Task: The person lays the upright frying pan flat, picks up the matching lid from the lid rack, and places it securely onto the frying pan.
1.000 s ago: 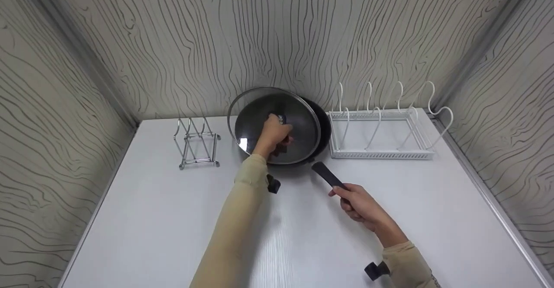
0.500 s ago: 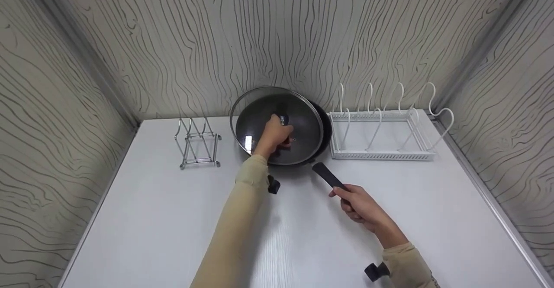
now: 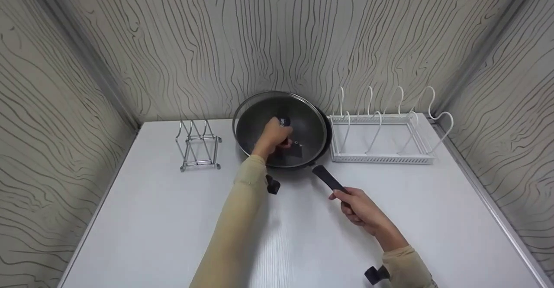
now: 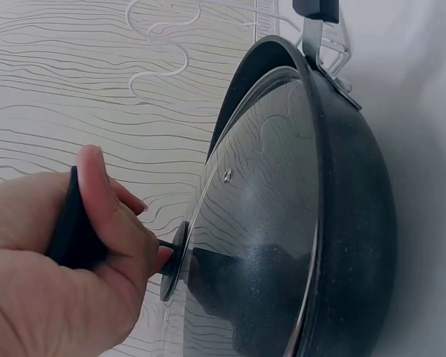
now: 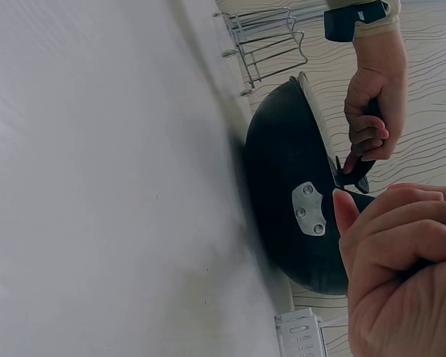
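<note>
A dark wok stands on the white table against the back wall. Over its mouth lies a glass lid with a metal rim, a little off to the left, so a dark strip of the wok's inside shows at the right. My left hand grips the lid's black knob, fingers curled round it. With my right hand I hold the wok's black handle, which points toward the front right. In the right wrist view that hand covers most of the handle.
Left of the wok stands a small chrome wire rack. A white rack with several curved upright wires stands close by the wok's right side. Wood-grain panels rise at the back and both sides.
The lid has shifted slightly right over the wok, narrowing the dark strip at its right side, with my left hand still on its knob. My right hand keeps its hold on the handle.
</note>
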`<state>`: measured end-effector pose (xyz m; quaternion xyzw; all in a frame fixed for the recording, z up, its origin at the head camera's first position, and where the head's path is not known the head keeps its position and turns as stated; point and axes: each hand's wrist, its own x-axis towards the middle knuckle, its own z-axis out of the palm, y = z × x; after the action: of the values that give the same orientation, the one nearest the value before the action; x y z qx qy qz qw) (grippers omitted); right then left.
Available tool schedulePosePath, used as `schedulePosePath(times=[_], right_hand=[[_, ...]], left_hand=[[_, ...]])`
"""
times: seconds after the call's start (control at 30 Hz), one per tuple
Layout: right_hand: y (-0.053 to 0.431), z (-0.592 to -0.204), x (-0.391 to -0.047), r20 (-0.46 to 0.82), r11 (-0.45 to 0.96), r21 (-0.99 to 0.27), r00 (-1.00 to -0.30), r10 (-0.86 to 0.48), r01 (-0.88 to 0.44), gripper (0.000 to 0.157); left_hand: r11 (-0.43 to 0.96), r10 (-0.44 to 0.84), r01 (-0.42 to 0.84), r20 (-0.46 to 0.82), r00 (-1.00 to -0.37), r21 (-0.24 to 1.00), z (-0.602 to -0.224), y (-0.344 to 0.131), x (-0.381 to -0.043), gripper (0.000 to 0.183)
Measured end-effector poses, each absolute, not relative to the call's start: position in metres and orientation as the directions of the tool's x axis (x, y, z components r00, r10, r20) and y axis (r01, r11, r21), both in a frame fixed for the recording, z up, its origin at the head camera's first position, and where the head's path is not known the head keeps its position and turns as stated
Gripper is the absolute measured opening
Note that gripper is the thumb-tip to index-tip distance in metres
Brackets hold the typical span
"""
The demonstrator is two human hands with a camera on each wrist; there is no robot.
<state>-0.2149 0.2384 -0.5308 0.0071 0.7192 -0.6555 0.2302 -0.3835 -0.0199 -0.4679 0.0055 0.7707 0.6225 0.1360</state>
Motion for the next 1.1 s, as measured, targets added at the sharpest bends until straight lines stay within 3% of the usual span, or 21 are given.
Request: schedulePosePath(times=[0.57, 0.7, 0.83, 0.93, 1.1], right_hand=[[0.239, -0.528, -0.216, -0.333, 0.131, -0.943, -0.893, -0.302, 0.307, 0.035], [0.239, -0.527, -0.216, -0.339, 0.135, -0.94, -0.893, -0.296, 0.313, 0.035], [0.24, -0.528, -0.216, -0.34, 0.14, -0.94, -0.894, -0.292, 0.311, 0.036], [0.24, -0.529, -0.215, -0.341, 0.146, -0.939, -0.894, -0.291, 0.311, 0.037], [0.239, -0.529, -0.214, -0.354, 0.153, -0.934, -0.89, -0.287, 0.322, 0.039]], left_hand=[[0.191, 0.175, -0.187, -0.221, -0.959, 0.964, -0.464, -0.026, -0.386, 0.059], [0.415, 0.102, -0.108, -0.165, -0.981, 0.904, -0.463, -0.021, -0.388, 0.053], [0.705, 0.024, -0.051, -0.096, -0.995, 0.708, -0.459, -0.012, -0.387, 0.053], [0.763, 0.018, -0.039, -0.081, -0.997, 0.645, -0.457, -0.009, -0.383, 0.059], [0.745, 0.034, -0.029, -0.082, -0.996, 0.666, -0.459, -0.011, -0.382, 0.055]])
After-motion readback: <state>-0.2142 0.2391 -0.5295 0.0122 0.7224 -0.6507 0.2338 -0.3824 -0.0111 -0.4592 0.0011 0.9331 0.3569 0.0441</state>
